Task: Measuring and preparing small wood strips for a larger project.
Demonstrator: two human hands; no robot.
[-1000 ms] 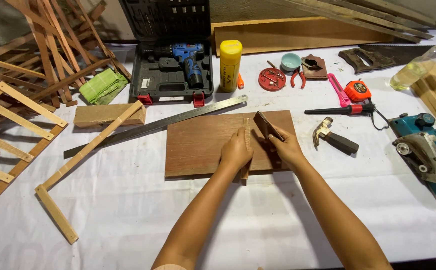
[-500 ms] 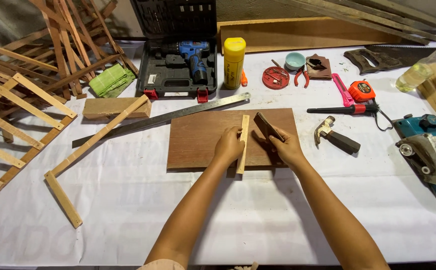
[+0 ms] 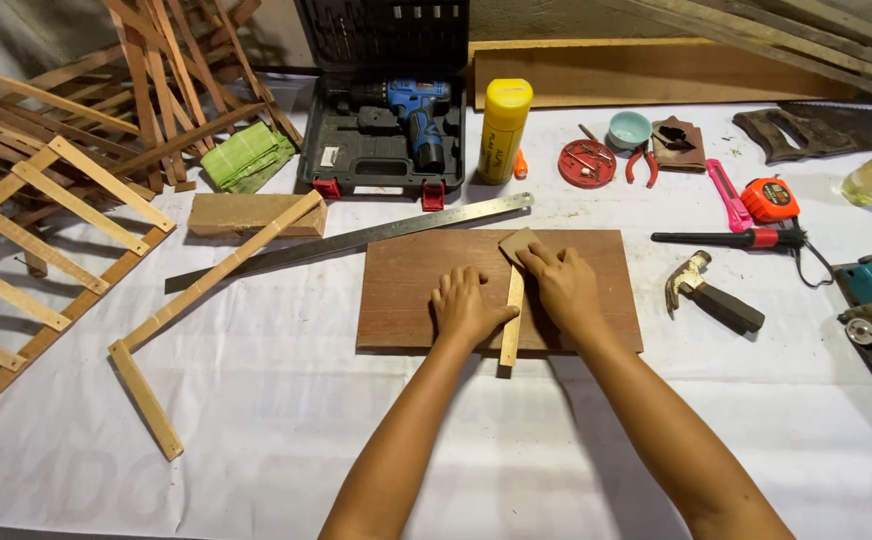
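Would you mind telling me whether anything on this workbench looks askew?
The long steel ruler lies diagonally, one end overlapping the brown wooden board. The thin wooden strip under both hands overhangs the board's near edge.

One head-worn view only, looking steeply down and forward over the white-covered tabletop (image 3: 256, 440); both forearms reach in from the bottom edge; close range, far wall just visible.

Both hands (image 3: 516, 297) press a thin wooden strip (image 3: 512, 320) onto a brown board (image 3: 406, 290)
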